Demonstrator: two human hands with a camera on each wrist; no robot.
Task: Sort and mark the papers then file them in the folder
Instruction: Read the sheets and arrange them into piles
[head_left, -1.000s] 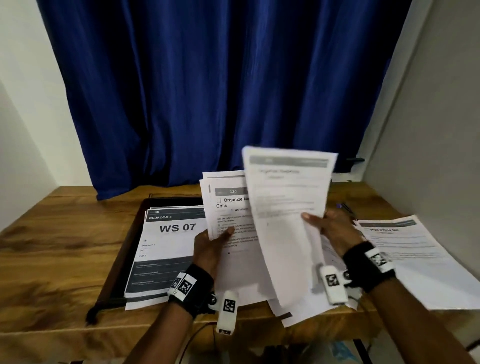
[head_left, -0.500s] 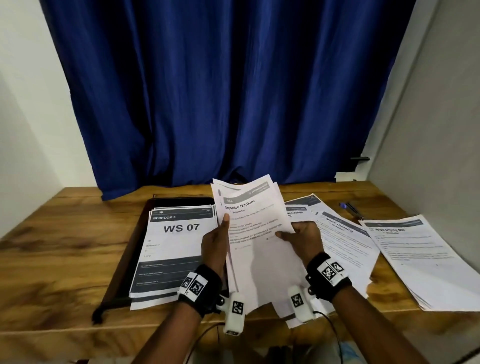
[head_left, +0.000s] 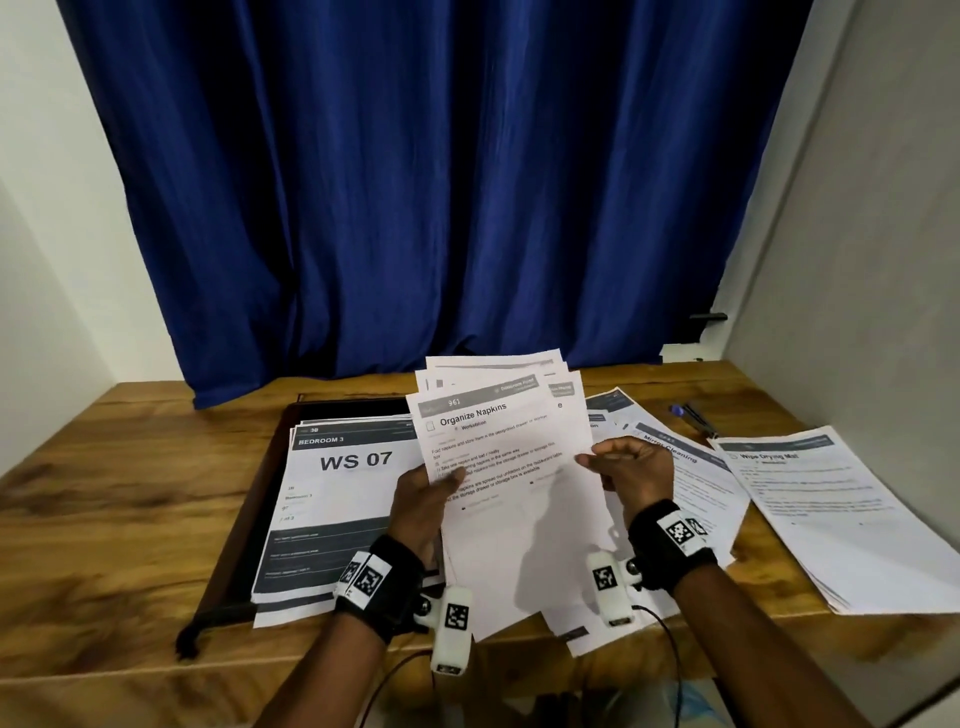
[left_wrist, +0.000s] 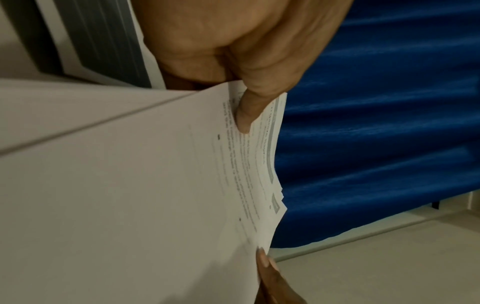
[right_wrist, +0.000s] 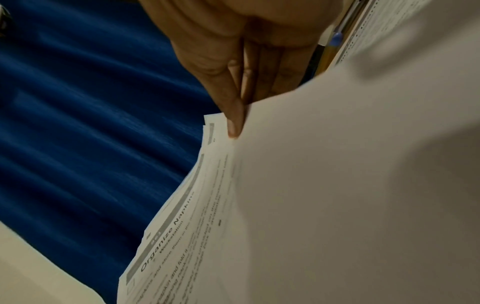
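Holding a fanned sheaf of papers (head_left: 511, 499) tilted up above the near edge of the tabletop (head_left: 104, 499), both hands are closed on it: the left hand (head_left: 421, 506) pinches the left margin with its thumb laid across the printed text of the top sheet, headed "Organize Napkins", and the right hand (head_left: 631, 475) pinches the right edge, thumb on the front and fingers behind. The left wrist view shows that thumb (left_wrist: 249, 111) pressing the print near the sheets' edge. The sheets behind the top one are splayed, their upper corners stepping out unevenly. Just to the left, a dark folder (head_left: 244, 525) lies open with a stack headed "WS 07" (head_left: 337, 499) on it; to the right lie a loose spread with a "Mirror Cleaning" sheet (head_left: 696, 483), a separate "Wipe Drying Mat" stack (head_left: 831, 514), and pens (head_left: 693, 415) near the back edge. This looks like the sorting stage, with filing not yet done. Paper this thin is light and limp and will sag or curl if held by one corner, and loose sheets slide over one another easily, so a firm pinch at mid-height on both side margins suits the sheaf. Peeling off a single sheet probably calls for a thumb sliding it sideways at the edge.
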